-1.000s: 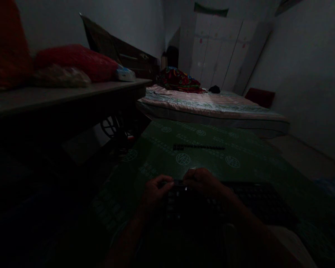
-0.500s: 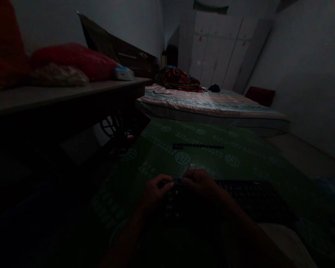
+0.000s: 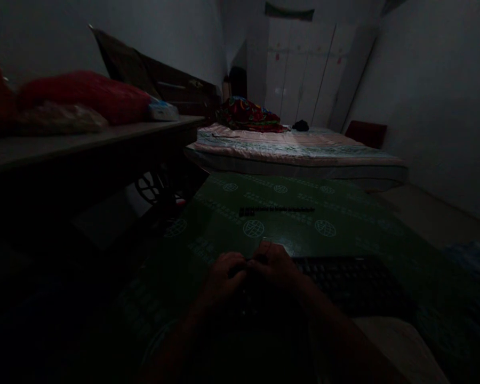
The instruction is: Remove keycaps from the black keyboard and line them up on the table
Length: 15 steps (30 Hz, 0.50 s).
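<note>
A black keyboard lies along the near part of the green-covered table, its left part dark and largely behind my hands. My left hand is at its far left edge, fingers curled and thumb bent in; what they pinch, if anything, is hidden. Right beside it, my right hand is closed on a thin wire keycap puller, whose squared loop sticks out above the fingers. The two hands nearly touch, thumbs close together over the keyboard. Beyond them, small black keycaps are lined up in a long row with a short second row at its left end.
The green table cover has white globe prints. At left stands a higher table bearing a red bag and a tissue pack. Behind is a bed. A pale cloth or cushion lies at lower right. The room is dim.
The view has shifted slightly, so the scene sits further left. My hands have drawn closer together over the keyboard, and the wire loop has tilted a little. The keycap row looks unchanged.
</note>
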Tool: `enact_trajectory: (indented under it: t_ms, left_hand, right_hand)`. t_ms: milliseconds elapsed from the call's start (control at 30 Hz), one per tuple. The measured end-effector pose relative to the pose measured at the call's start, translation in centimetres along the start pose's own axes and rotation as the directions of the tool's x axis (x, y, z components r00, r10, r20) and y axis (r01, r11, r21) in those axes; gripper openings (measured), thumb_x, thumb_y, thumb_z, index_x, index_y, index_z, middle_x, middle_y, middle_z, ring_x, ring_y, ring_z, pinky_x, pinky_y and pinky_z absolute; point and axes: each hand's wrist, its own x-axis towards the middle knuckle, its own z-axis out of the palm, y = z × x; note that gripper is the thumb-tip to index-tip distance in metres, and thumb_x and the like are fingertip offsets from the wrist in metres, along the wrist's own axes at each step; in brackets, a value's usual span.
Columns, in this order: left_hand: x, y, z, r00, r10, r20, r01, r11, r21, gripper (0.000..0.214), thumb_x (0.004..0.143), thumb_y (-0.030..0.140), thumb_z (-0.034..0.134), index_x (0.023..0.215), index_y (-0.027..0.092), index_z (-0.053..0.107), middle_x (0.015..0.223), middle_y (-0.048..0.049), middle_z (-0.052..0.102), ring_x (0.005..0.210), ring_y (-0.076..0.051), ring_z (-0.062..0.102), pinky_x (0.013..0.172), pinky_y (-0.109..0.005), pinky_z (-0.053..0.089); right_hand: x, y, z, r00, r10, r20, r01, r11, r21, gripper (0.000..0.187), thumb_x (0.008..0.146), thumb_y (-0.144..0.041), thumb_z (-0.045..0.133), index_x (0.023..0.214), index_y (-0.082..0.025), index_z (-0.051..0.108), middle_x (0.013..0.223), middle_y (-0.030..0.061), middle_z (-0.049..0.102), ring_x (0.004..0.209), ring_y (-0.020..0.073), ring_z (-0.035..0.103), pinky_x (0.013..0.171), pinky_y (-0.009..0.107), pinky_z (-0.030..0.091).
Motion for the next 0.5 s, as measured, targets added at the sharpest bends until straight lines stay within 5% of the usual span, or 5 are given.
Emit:
enact_trajectory:
  t_ms: [200, 500]
  left_hand:
    - [0.6, 0.5, 0.2, 0.988, 0.072, 0.138, -0.088, 0.990, 0.109, 0.026, 0.069, 0.017, 0.050, 0.091, 0.019, 0.064, 0.103, -0.0051, 0.062, 0.101, -0.019, 0.052, 0.091, -0.033, 0.039]
    - [1.5, 2.6, 1.0, 0.972, -0.202, 0.120, 0.159, 0.941, 0.297, 0.023, 0.071, 0.016, 0.046, 0.086, 0.019, 0.062, 0.092, -0.0052, 0.064, 0.089, -0.020, 0.057, 0.080, -0.031, 0.041]
  right_hand:
    - [0.2, -0.5, 0.2, 0.993, 0.100, 0.062, -0.110, 0.976, 0.188, 0.021, 0.080, -0.030, 0.050, 0.068, -0.015, 0.057, 0.059, -0.0019, 0.052, 0.055, 0.0090, 0.047, 0.050, 0.019, 0.033]
    - [0.2, -0.1, 0.6, 0.989, 0.139, 0.054, -0.149, 0.943, 0.297, 0.024, 0.081, -0.032, 0.046, 0.067, -0.015, 0.055, 0.059, -0.0025, 0.051, 0.056, 0.0087, 0.045, 0.050, 0.018, 0.033]
